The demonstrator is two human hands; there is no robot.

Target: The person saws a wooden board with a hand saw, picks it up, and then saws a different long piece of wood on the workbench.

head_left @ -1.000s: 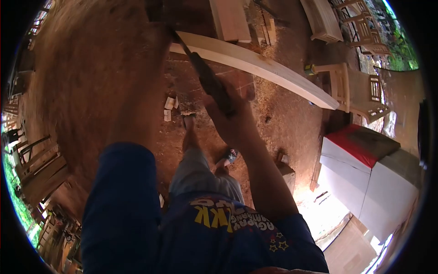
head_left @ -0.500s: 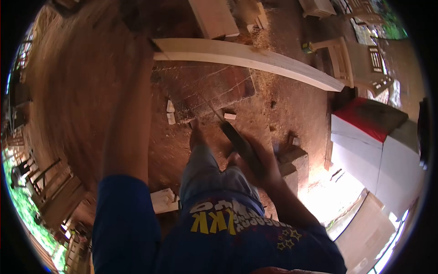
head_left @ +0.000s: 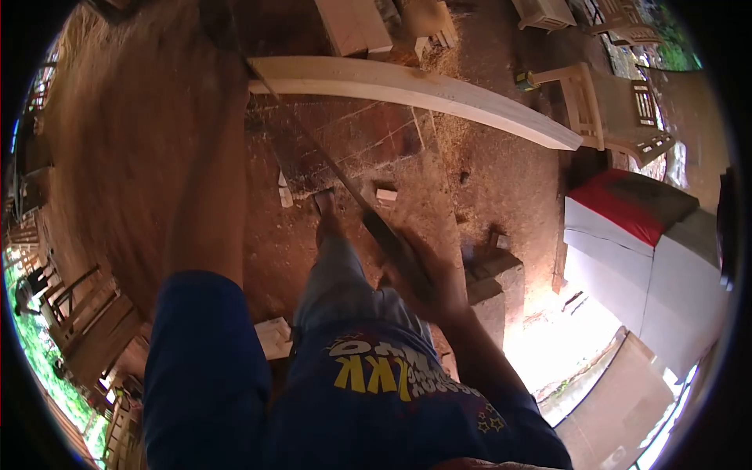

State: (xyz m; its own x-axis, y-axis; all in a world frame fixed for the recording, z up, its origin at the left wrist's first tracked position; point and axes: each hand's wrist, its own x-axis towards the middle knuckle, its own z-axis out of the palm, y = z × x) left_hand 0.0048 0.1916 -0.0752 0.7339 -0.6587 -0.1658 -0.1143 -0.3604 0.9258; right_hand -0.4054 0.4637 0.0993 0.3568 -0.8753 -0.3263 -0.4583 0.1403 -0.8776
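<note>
- The T-shirt (head_left: 329,423) carries upside-down print: big yellow letters, apparently "KK", with white lettering too warped to read surely and outlined stars at the side.
- The right hand (head_left: 440,283) is closed around the dark, chunky handle of what looks like a handsaw (head_left: 398,257); its long, thin blade slants up and to the left in the view.
- The blade reaches the left end of the timber beam (head_left: 415,88), crossing it there.
- That beam is pale, smooth and squared, and looks bowed in this view; it stretches across the upper middle.
- The left arm (head_left: 205,188) reaches up toward the same end. The left hand (head_left: 225,47) is lost in shadow and blur, so whether its fingers grip or lie open cannot be told.
- Beyond the beam lies another thick timber (head_left: 352,27), with loose sawdust (head_left: 444,149) strewn nearby.
- Below the beam, the reddish-brown floor (head_left: 294,258) has a darker patch scored by straight lines, and small offcuts (head_left: 385,194) lie close to the foot (head_left: 326,205).
- Off to the right stand a slatted wooden chair (head_left: 583,102), a small yellow-and-dark object (head_left: 525,81) near it, and a white boxy cabinet (head_left: 611,243) topped with red and brown.
- Rough blocks (head_left: 493,278) sit beside the right forearm.
</note>
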